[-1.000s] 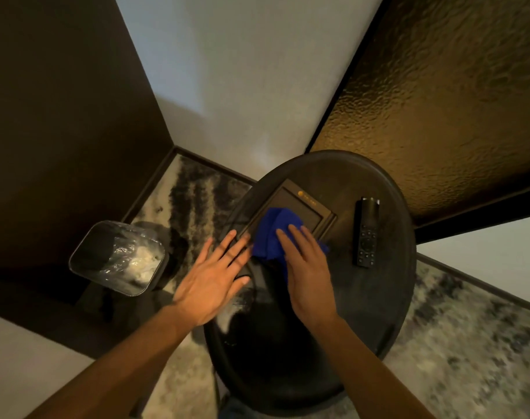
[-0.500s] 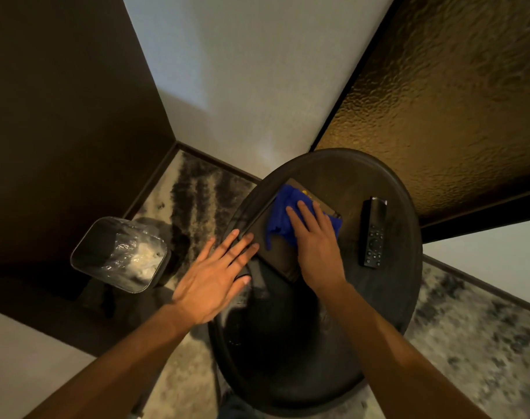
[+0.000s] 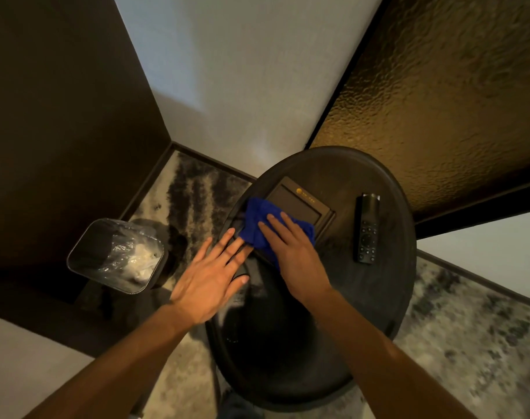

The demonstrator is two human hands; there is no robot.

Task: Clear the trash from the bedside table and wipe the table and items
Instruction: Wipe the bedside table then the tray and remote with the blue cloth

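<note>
A round dark bedside table point(image 3: 387, 297) fills the lower middle of the view. On it lies a flat black rectangular item point(image 3: 300, 204) with a small gold mark near its far edge. My right hand point(image 3: 290, 252) presses a blue cloth point(image 3: 257, 219) flat on the near left part of that item. My left hand point(image 3: 210, 278) lies flat with its fingers spread at the table's left rim, its fingertips touching the item's near corner. A black remote control point(image 3: 367, 228) lies on the table to the right of the item.
A bin point(image 3: 85, 255) lined with clear plastic and holding crumpled white trash stands on the floor to the left. A white wall rises behind the table, a textured amber panel point(image 3: 438, 101) to the right. Patterned grey carpet point(image 3: 469, 343) covers the floor.
My right hand has slid the blue cloth from the item's far end back toward its near left corner, uncovering the gold mark. My left hand has stayed at the table's rim.
</note>
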